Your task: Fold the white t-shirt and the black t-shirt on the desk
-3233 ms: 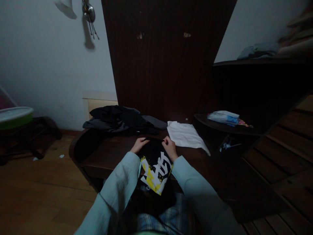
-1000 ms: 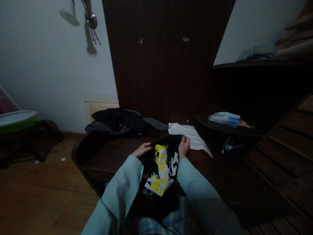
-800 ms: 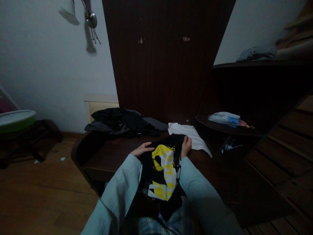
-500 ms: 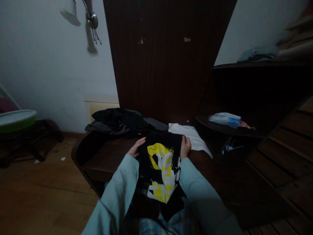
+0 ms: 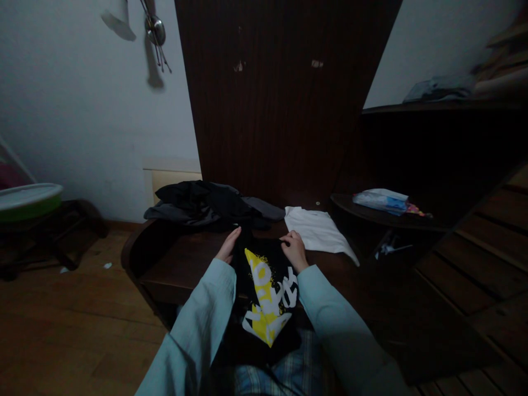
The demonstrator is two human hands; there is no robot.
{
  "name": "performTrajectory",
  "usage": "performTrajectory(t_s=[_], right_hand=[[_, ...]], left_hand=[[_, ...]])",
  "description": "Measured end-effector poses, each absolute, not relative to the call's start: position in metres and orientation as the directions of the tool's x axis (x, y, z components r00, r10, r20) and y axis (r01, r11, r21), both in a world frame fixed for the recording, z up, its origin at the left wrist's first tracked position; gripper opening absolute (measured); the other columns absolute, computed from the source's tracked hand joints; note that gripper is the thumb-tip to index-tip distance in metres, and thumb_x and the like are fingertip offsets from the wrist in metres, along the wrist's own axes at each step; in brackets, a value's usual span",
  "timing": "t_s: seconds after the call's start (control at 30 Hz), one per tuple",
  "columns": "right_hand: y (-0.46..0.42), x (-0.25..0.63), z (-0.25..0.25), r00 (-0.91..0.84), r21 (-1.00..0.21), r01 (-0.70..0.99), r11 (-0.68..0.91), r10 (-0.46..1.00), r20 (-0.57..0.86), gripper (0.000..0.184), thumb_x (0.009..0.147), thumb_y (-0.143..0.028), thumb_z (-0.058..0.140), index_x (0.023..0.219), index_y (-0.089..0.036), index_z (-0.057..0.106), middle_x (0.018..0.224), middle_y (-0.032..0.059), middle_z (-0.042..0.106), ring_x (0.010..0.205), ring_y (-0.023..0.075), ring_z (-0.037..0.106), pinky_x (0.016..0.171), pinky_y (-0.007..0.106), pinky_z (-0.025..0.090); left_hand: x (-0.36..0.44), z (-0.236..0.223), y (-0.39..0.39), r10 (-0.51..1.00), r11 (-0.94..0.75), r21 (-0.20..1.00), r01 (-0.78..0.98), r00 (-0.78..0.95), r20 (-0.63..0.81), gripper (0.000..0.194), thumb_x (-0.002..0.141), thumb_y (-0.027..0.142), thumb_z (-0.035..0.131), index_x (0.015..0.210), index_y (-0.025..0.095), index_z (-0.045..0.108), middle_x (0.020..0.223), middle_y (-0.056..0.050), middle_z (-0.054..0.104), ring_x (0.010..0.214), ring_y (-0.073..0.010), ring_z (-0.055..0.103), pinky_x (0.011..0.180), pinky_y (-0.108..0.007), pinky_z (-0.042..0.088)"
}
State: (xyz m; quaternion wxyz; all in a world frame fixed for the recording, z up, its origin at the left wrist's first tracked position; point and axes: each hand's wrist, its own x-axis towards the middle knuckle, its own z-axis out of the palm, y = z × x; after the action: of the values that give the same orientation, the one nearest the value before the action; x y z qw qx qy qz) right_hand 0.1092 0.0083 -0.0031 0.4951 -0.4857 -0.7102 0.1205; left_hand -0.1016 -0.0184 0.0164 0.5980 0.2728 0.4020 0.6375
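A black T-shirt (image 5: 266, 291) with a yellow and white print hangs bunched in front of me, over my lap. On its upper left edge, my left hand (image 5: 228, 246) grips the cloth, fingers fairly straight and thumb side hard to see. My right hand (image 5: 294, 251) pinches the upper right edge with bent fingers. Just beyond my right hand, a white garment (image 5: 319, 230) lies flat on the dark wooden bench (image 5: 173, 269). A heap of black and grey clothes (image 5: 206, 203) rests along the back of the bench, behind my left hand.
A tall dark panel (image 5: 280, 110) rises behind the bench. To the right, a rounded shelf (image 5: 371, 217) holds a plastic packet (image 5: 383, 201). A green and white basin (image 5: 31, 201) stands on a dark stool at the left. A lamp (image 5: 119, 19) is on the wall.
My right hand has moved left and inward along the T-shirt, its fingers now bent over the top edge. The shirt has narrowed and its print folded; more of the white garment shows.
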Motion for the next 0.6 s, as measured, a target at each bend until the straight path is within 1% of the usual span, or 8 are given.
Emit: performTrajectory(t_s=[0.07, 0.13, 0.23, 0.3, 0.37, 0.4, 0.5, 0.6], right_hand=[[0.006, 0.109, -0.001, -0.028, -0.680, 0.577, 0.452, 0.843, 0.537, 0.023, 0.060, -0.013, 0.045, 0.064, -0.021, 0.065, 0.059, -0.0004, 0.049, 0.061, 0.0157, 0.047, 0.063, 0.029, 0.039], [0.004, 0.108, 0.001, -0.016, -0.738, 0.541, 0.405, 0.882, 0.472, 0.026, 0.062, -0.016, 0.045, 0.076, -0.021, 0.066, 0.052, -0.0039, 0.045, 0.052, 0.0131, 0.044, 0.058, 0.026, 0.038], [-0.001, 0.105, 0.005, -0.058, -0.835, 0.407, 0.370, 0.923, 0.380, 0.034, 0.064, -0.023, 0.049, 0.095, -0.020, 0.063, 0.048, -0.0071, 0.044, 0.046, 0.0106, 0.041, 0.053, 0.024, 0.036], [-0.005, 0.102, 0.009, -0.058, -0.882, 0.274, 0.383, 0.922, 0.382, 0.039, 0.065, -0.029, 0.051, 0.101, -0.019, 0.060, 0.056, -0.0051, 0.050, 0.048, 0.0098, 0.043, 0.052, 0.023, 0.037], [-0.010, 0.098, 0.012, -0.067, -0.901, 0.166, 0.402, 0.916, 0.396, 0.036, 0.067, -0.033, 0.050, 0.099, -0.019, 0.061, 0.065, -0.0019, 0.056, 0.051, 0.0098, 0.045, 0.051, 0.023, 0.037], [-0.012, 0.096, 0.013, -0.123, -0.904, 0.140, 0.403, 0.913, 0.388, 0.033, 0.068, -0.034, 0.050, 0.094, -0.020, 0.063, 0.066, -0.0011, 0.057, 0.051, 0.0100, 0.045, 0.050, 0.023, 0.037], [-0.018, 0.090, 0.013, -0.401, -0.921, 0.149, 0.359, 0.874, 0.275, 0.022, 0.066, -0.035, 0.054, 0.075, -0.019, 0.067, 0.058, -0.0013, 0.057, 0.050, 0.0107, 0.045, 0.048, 0.022, 0.036], [-0.021, 0.085, 0.011, -0.485, -0.955, 0.123, 0.268, 0.857, 0.178, 0.025, 0.066, -0.039, 0.057, 0.074, -0.018, 0.065, 0.060, -0.0015, 0.059, 0.053, 0.0104, 0.047, 0.050, 0.022, 0.036]], left_hand=[[-0.100, 0.014, -0.017, 0.983, 0.058, 0.871, -0.487, -0.126, -0.136, 0.019, 0.073, 0.026, 0.060, 0.089, 0.017, 0.063, 0.098, -0.004, 0.066, 0.095, -0.0169, 0.059, 0.086, -0.025, 0.043], [-0.098, 0.012, -0.016, 0.986, 0.087, 0.888, -0.451, -0.086, -0.141, 0.022, 0.073, 0.027, 0.060, 0.092, 0.017, 0.063, 0.098, -0.005, 0.066, 0.093, -0.0171, 0.059, 0.084, -0.025, 0.045], [-0.095, 0.010, -0.018, 0.984, 0.180, 0.887, -0.424, 0.073, -0.165, 0.031, 0.071, 0.026, 0.062, 0.101, 0.017, 0.060, 0.096, -0.006, 0.066, 0.088, -0.0181, 0.061, 0.079, -0.027, 0.047], [-0.091, 0.009, -0.020, 0.967, 0.241, 0.883, -0.402, 0.179, -0.183, 0.038, 0.070, 0.024, 0.062, 0.107, 0.017, 0.057, 0.094, -0.006, 0.067, 0.084, -0.0183, 0.062, 0.076, -0.028, 0.047], [-0.088, 0.010, -0.021, 0.962, 0.250, 0.884, -0.394, 0.205, -0.181, 0.043, 0.071, 0.022, 0.061, 0.113, 0.019, 0.053, 0.093, -0.006, 0.067, 0.080, -0.0172, 0.063, 0.075, -0.027, 0.047], [-0.088, 0.010, -0.022, 0.966, 0.238, 0.886, -0.398, 0.195, -0.172, 0.044, 0.071, 0.021, 0.060, 0.114, 0.020, 0.052, 0.093, -0.005, 0.067, 0.078, -0.0162, 0.063, 0.073, -0.026, 0.047], [-0.089, 0.014, -0.023, 0.976, 0.201, 0.887, -0.416, 0.156, -0.149, 0.042, 0.072, 0.019, 0.058, 0.114, 0.020, 0.051, 0.090, -0.004, 0.067, 0.072, -0.0140, 0.063, 0.070, -0.024, 0.047], [-0.093, 0.019, -0.026, 0.976, 0.196, 0.862, -0.467, 0.175, -0.127, 0.036, 0.074, 0.021, 0.054, 0.109, 0.015, 0.054, 0.090, -0.006, 0.067, 0.075, -0.0157, 0.063, 0.072, -0.025, 0.047]])
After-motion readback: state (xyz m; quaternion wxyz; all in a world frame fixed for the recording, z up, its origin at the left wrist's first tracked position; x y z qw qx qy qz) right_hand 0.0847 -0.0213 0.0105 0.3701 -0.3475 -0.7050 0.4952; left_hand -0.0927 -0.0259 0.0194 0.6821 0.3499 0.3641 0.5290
